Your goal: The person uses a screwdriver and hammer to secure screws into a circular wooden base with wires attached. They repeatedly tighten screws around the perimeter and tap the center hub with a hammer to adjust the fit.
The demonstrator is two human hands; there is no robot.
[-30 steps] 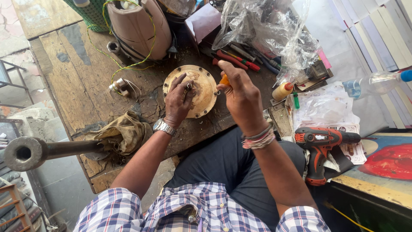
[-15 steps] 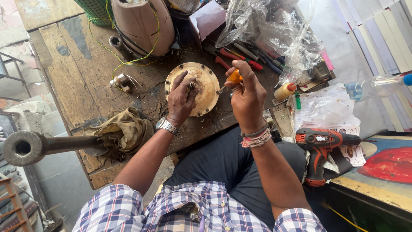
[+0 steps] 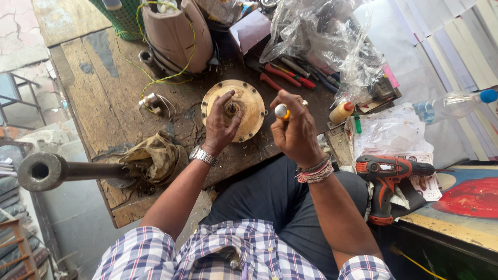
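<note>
Both hands work at the worn wooden bench (image 3: 104,103). My left hand (image 3: 220,124) pinches the hub of the round tan metal plate (image 3: 249,103) lying flat on it. My right hand (image 3: 295,132) is fisted around an orange-handled screwdriver (image 3: 281,111), just beside the plate's rim.

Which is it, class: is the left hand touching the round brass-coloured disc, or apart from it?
Touching. The head view shows the left hand lying on the round disc, its fingers at the hub.

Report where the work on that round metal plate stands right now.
Done: the round metal plate lies flat on the wooden bench, tools spread out behind it. In hand: the left hand pinches the plate's center hub, while the right hand grips a yellow-handled screwdriver upright beside the rim. Left: the screwdriver tip is hidden, so no fastener shows as being worked.
</note>
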